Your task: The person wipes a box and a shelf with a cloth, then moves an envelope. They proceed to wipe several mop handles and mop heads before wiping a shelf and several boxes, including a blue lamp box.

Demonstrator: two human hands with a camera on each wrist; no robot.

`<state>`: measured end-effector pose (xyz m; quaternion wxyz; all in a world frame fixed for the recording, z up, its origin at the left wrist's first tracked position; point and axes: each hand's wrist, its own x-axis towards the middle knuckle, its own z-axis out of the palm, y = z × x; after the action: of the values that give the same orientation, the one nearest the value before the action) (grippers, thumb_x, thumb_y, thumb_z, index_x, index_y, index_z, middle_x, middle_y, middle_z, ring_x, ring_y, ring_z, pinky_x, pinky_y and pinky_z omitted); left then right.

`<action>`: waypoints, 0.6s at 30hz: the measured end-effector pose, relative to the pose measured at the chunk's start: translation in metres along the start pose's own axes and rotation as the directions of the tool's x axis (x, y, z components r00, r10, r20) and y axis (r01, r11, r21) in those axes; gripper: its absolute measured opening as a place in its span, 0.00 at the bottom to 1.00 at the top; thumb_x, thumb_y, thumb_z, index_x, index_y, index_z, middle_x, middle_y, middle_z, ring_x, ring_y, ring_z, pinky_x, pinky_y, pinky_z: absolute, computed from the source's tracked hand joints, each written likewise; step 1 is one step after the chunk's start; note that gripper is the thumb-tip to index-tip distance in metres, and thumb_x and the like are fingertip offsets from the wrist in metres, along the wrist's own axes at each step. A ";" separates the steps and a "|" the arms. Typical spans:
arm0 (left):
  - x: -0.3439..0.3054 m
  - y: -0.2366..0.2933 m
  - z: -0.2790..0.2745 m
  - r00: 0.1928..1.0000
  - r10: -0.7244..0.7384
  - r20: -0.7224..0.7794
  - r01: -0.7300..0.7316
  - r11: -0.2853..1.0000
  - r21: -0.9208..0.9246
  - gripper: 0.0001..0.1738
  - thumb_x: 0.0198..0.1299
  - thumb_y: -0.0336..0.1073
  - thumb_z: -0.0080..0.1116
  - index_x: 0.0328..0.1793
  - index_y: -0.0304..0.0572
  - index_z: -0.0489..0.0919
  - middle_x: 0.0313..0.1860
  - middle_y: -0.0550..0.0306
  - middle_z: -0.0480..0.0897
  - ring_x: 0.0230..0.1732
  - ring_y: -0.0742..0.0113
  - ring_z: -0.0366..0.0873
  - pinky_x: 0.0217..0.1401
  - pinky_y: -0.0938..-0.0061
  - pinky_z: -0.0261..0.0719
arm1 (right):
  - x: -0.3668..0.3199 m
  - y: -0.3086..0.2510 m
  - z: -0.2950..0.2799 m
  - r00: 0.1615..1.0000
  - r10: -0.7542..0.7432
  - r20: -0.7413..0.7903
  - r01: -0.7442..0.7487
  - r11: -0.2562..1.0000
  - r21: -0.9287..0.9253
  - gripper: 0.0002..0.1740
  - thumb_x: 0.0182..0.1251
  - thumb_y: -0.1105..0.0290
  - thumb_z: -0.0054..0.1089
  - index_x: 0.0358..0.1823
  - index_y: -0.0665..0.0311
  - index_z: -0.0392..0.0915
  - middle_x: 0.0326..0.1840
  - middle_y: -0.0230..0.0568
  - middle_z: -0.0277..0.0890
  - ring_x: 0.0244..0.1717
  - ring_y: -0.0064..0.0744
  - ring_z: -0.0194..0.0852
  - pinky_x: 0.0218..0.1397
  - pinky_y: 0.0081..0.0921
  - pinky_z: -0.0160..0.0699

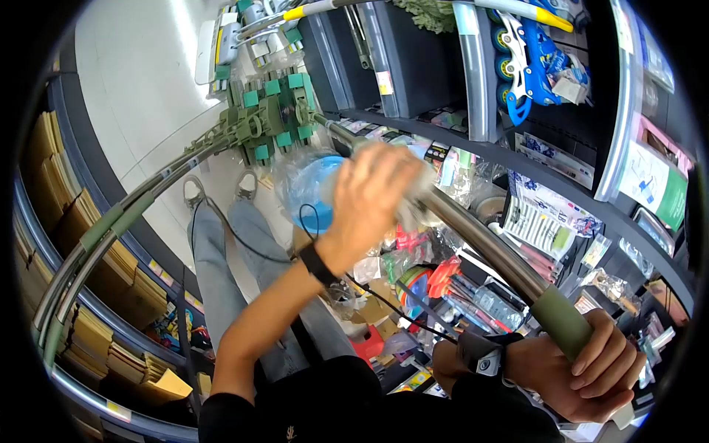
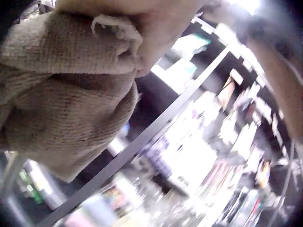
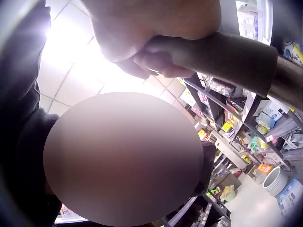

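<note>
A metal pole runs diagonally across the head view, with an olive-green sleeve at its near end. The right hand curls its fingers round that sleeve; in the right wrist view the same hand grips the dark sleeve. Farther up the pole, the left hand, blurred, holds a pale cloth against the metal. The left wrist view shows the cloth as ribbed and beige, bunched under the left hand, whose fingers are out of sight there.
Curved rods join an olive-green assembly with teal blocks. Dark shelving stands at the upper right, and shelves with brown envelopes at the left. Below the pole lie a blue basin and packaged goods. A black cable crosses the legs.
</note>
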<state>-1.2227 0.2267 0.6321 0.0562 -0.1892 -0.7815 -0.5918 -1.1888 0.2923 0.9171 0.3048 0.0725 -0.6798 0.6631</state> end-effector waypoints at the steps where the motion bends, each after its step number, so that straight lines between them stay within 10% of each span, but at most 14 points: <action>1: -0.006 -0.010 0.005 1.000 -0.010 -0.025 0.009 0.999 -0.038 0.26 0.40 0.28 0.65 0.52 0.45 0.81 0.54 0.57 0.80 0.59 0.52 0.76 0.50 0.60 0.73 | -0.001 -0.001 -0.002 1.000 0.007 -0.016 -0.006 1.000 0.025 0.18 0.67 0.69 0.57 0.20 0.52 0.61 0.10 0.20 0.58 0.11 0.14 0.54 0.21 0.13 0.60; 11: -0.041 -0.097 0.036 0.971 -0.238 0.020 0.239 0.964 -0.118 0.33 0.43 0.35 0.73 0.59 0.41 0.76 0.58 0.52 0.77 0.61 0.47 0.73 0.63 0.56 0.74 | 0.001 0.018 0.036 1.000 -0.008 0.022 0.010 0.998 -0.057 0.17 0.67 0.70 0.55 0.20 0.53 0.62 0.11 0.22 0.57 0.11 0.14 0.51 0.21 0.13 0.60; 18: -0.022 -0.035 0.003 0.989 0.034 -0.141 -0.048 0.995 -0.092 0.26 0.42 0.25 0.64 0.53 0.44 0.82 0.56 0.56 0.80 0.60 0.50 0.76 0.58 0.60 0.77 | -0.001 0.023 0.051 0.997 -0.025 0.068 0.033 0.991 -0.127 0.18 0.67 0.70 0.54 0.18 0.52 0.61 0.11 0.22 0.57 0.13 0.15 0.54 0.23 0.13 0.60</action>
<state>-1.2146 0.2171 0.5931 0.1134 -0.1661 -0.7425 -0.6389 -1.2157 0.2461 0.9001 0.2956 0.0847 -0.7297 0.6107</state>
